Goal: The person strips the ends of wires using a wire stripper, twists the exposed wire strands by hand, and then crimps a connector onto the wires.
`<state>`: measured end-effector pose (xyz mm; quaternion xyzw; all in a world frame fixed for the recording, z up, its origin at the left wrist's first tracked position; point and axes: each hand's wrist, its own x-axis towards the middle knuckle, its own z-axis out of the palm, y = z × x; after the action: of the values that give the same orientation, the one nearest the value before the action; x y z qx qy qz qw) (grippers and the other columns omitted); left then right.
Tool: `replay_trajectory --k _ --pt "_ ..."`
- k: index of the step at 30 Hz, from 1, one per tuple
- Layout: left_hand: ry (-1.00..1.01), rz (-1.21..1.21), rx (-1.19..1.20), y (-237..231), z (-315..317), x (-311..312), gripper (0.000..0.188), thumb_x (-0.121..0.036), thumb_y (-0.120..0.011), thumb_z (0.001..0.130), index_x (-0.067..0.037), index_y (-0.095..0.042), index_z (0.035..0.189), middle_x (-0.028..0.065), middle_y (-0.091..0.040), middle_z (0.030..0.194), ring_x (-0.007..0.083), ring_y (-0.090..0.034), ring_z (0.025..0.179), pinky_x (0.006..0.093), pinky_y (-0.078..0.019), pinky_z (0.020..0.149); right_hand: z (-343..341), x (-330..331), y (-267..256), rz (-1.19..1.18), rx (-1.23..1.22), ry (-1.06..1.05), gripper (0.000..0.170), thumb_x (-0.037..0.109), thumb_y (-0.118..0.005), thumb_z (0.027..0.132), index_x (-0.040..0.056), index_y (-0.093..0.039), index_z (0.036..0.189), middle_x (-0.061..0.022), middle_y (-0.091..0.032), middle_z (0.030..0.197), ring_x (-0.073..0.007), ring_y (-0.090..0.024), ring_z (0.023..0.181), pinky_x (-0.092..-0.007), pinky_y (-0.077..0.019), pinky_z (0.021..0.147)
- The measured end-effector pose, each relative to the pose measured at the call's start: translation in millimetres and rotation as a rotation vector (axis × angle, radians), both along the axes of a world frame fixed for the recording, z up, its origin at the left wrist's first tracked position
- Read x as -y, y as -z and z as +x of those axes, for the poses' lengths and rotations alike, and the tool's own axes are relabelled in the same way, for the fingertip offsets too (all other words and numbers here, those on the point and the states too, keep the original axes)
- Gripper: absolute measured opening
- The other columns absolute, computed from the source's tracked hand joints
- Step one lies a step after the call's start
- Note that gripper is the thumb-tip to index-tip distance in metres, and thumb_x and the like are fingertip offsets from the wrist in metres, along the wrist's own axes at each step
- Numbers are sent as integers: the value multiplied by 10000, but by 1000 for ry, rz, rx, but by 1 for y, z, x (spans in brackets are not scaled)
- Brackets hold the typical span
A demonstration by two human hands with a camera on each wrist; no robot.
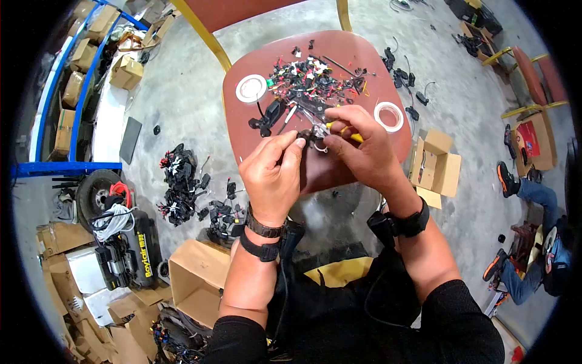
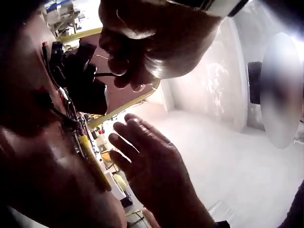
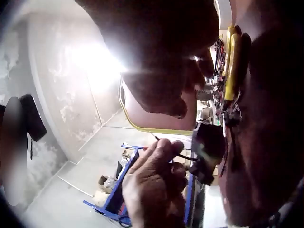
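My left hand [image 1: 273, 167] pinches a thin dark cable between thumb and fingertips above the chair seat's near part. In the left wrist view the cable [image 2: 103, 74] runs from the fingers toward black parts. My right hand [image 1: 367, 145] hovers close by with bent, spread fingers; in the left wrist view the right hand [image 2: 159, 166] shows gaps between its fingers and no grip. A yellow-handled tool [image 3: 231, 61] lies among small parts, partly hidden by the right hand in the head view. A black part [image 1: 271, 115] lies beyond the left hand.
The red chair seat [image 1: 242, 130] bears a pile of small connectors [image 1: 309, 79] and white tape rolls [image 1: 251, 88] [image 1: 388, 116]. On the floor are black parts [image 1: 179, 185], an open carton [image 1: 200, 273] and another carton [image 1: 435, 167]. A person's legs [image 1: 533, 200] show far right.
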<state>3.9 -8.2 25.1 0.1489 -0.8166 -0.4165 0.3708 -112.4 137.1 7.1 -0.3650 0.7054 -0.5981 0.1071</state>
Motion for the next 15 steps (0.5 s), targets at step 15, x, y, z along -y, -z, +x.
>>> replay_trajectory --k 15 --pt "86 30 121 -2 5 -24 96 27 -762 804 25 -740 897 75 -711 778 110 -648 694 246 -506 639 14 -3 -5 -217 312 -61 268 -4 -679 871 6 -661 1138 -28 -678 944 -67 -636 856 -233 -531 759"
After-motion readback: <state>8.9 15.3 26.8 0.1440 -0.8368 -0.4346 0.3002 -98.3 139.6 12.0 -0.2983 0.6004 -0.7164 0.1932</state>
